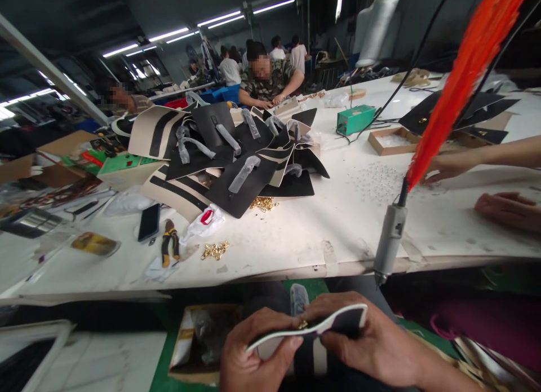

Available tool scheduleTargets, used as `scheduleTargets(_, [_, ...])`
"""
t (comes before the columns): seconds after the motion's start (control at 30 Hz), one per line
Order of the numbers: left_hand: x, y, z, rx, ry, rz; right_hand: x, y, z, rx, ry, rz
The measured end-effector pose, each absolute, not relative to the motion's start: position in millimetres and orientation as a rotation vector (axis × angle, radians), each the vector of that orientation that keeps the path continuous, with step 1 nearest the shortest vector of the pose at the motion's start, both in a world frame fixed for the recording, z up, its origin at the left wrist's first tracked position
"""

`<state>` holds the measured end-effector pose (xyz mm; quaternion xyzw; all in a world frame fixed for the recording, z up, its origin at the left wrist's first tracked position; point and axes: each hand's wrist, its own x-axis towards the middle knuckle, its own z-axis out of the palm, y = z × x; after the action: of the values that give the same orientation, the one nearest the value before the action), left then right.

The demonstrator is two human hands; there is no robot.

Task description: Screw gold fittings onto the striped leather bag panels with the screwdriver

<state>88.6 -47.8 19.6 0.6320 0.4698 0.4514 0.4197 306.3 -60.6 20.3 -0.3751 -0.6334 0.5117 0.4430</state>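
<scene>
Low in the view, in front of the table edge, my left hand (pixel 257 347) grips the left end of a bent black and beige panel (pixel 320 355), thumb below and fingers on top. My right hand (pixel 372 341) pinches the same panel farther right. A small gold-coloured metal piece (pixel 302 325) sits at the panel's upper edge between my hands. Behind it rises a plastic-wrapped strap (pixel 299 299). On the table lies a heap of similar black and beige panels (pixel 240 177) with wrapped straps.
A grey electric screwdriver (pixel 389 239) hangs from a red-wrapped cord at the right. The table (pixel 270 251) holds pliers (pixel 170 244), a phone (pixel 149 223), gold hardware (pixel 215 250) and a green box (pixel 355 119). Another person's hands (pixel 507 208) rest at right; a person sits opposite.
</scene>
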Motion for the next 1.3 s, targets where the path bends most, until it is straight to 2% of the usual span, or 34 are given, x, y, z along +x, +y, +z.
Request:
scheduleTargets(0.17, [88,-19,5,1.486,1.293,0.913,304,-48,-6,-1.104,-1.262,1.505])
scheduleTargets(0.4, [97,44,-21,1.225,1.235,0.685,301,-8,-23,-1.424,-0.886,1.639])
scheduleTargets(0.67, [112,85,-42,1.164,1.240,0.595,296,27,-33,-1.683,-0.817,1.566])
scheduleTargets(1.13, [112,94,-54,1.567,1.328,0.531,281,36,-40,-1.953,-0.966,1.306])
scheduleTargets(1.3, [101,94,-45,2.051,1.445,0.618,280,39,-49,-1.945,-0.986,1.280])
